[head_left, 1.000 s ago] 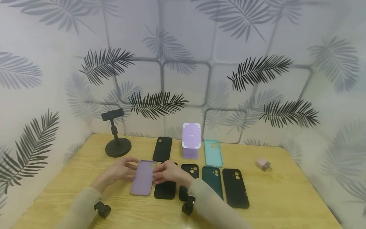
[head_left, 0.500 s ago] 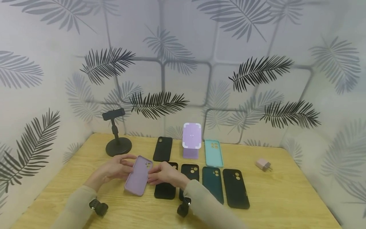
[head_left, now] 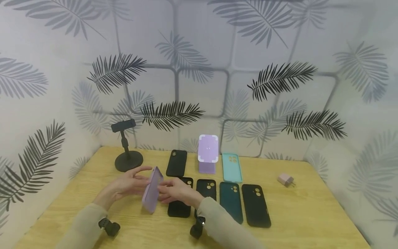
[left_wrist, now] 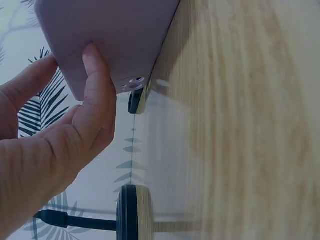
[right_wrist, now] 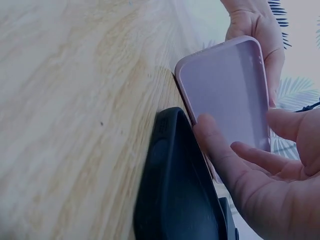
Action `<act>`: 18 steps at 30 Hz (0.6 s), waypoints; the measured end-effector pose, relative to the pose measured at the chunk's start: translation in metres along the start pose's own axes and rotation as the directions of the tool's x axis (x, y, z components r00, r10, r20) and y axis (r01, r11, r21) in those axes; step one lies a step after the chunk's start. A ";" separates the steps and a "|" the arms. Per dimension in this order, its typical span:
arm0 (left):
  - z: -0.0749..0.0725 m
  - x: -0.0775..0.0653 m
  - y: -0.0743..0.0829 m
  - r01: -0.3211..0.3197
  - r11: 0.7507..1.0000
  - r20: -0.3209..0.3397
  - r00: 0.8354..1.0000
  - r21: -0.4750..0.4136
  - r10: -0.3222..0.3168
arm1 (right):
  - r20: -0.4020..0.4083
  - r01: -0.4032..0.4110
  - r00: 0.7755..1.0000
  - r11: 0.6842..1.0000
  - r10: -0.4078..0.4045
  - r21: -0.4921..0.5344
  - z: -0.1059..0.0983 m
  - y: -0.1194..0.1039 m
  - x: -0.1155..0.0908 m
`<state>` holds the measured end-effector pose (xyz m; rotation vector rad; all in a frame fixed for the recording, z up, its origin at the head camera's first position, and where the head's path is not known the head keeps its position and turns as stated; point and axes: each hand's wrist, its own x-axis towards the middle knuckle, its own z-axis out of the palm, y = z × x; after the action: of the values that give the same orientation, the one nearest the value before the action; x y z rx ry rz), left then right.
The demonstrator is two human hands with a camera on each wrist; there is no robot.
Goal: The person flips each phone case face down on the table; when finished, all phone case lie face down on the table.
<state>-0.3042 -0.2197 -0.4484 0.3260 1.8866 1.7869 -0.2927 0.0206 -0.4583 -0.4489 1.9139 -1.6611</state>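
Wooden table [head_left: 311,214], leaf-patterned wall [head_left: 202,45] behind. Left hand [head_left: 129,185] and right hand [head_left: 180,193] grasp a tilted lilac phone case [head_left: 151,196] between them.

No lettering, labels, brands or numbers can be read on anything here

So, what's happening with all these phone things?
A person is holding a purple phone case between their left hand and right hand. It's tilted up on its side, with left-hand fingers against its back. Nearby on the wooden table, four dark cases lie in a row. Behind that row are a black case, a purple stand and a light turquoise case. Nobody's touching those three.
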 end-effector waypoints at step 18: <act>0.011 0.003 -0.003 0.020 0.996 0.001 1.000 0.085 -0.020 | -0.002 0.066 0.998 0.997 -0.066 0.049 0.008 0.001 0.004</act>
<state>-0.3005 -0.2091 -0.4520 0.3382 1.9615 1.6953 -0.2909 0.0122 -0.4608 -0.4972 1.8722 -1.7464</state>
